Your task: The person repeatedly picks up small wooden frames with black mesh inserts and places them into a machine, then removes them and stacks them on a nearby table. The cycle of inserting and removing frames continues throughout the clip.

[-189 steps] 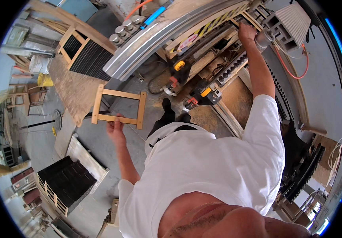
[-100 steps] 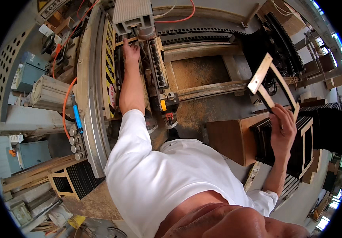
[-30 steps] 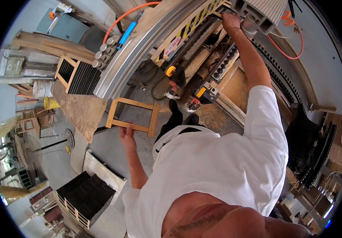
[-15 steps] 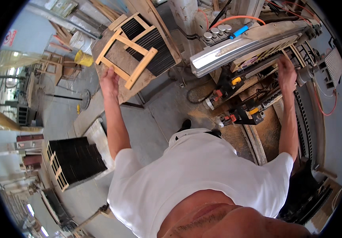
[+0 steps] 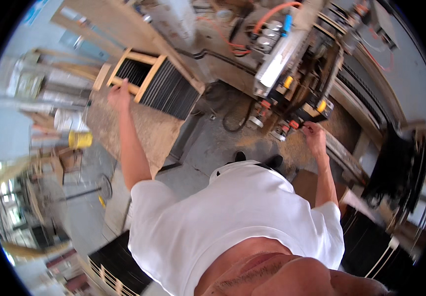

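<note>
A pale wooden frame [image 5: 150, 74] with crossbars lies on a stack of dark slatted pieces [image 5: 173, 91] on the worktable at my left. My left hand [image 5: 119, 96] has its fingers closed on the frame's near rail. To the right stands a machine with a long metal beam [image 5: 284, 54] and clamp units with red, black and yellow parts. My right hand [image 5: 315, 139] is at the near end of one red-and-black clamp unit [image 5: 292, 124], fingers drawn together. What they pinch, if anything, is too small to make out.
The worktable [image 5: 107, 116] has a dusty board top. Sawdust [image 5: 292, 148] covers the floor beneath the machine. An orange hose [image 5: 274, 14] runs behind the metal beam. Black stacked panels [image 5: 119, 259] stand at my lower left, and a yellow bucket [image 5: 80, 139] is beyond the table.
The wooden frame, held tilted over the table before, now lies on the stack. My right hand has come down and nearer from the machine's far part to the clamp end. The view has turned.
</note>
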The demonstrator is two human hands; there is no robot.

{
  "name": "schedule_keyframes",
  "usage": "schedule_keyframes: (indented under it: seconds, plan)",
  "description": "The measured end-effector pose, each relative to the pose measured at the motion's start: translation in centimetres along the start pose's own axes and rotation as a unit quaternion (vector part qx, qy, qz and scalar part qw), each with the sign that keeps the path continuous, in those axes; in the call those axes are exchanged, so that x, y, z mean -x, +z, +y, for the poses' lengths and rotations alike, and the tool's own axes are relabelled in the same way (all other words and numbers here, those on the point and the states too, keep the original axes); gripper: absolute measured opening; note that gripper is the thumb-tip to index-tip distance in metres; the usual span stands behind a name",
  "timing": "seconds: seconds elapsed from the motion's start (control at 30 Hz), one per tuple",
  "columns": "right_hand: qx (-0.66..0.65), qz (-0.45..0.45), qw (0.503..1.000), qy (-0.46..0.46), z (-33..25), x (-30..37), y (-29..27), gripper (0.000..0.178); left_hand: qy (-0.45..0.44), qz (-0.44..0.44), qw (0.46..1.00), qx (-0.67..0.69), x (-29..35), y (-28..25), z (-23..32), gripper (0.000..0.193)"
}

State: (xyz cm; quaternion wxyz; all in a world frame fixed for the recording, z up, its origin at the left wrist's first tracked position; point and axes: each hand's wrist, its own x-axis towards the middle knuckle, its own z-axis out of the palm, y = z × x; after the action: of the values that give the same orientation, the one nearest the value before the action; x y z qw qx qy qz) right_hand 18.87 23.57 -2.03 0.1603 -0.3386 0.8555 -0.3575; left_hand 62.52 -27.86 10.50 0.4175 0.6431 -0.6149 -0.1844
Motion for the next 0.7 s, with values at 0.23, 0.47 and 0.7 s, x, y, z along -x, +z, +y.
schedule_keyframes:
  seconds: [0.23, 0.47, 0.7]
  plan:
    - [0.042, -0.026, 0.994, 0.101, -1.3, 3.8, -1.1, 0.028, 0.284, -0.193, 0.920, -0.188, 7.3, 0.1, 7.3, 0.057]
    - [0.037, 0.119, 0.992, 0.028, 3.2, 9.6, -4.3, 0.019, 0.261, -0.190, 0.894, -0.312, 5.7, 1.6, 7.2, 0.047]
    - [0.108, 0.242, 0.964, 0.001, 5.8, 18.6, -12.7, 0.015, 0.300, -0.042, 0.886, -0.351, 6.3, 4.6, 5.7, 0.055]
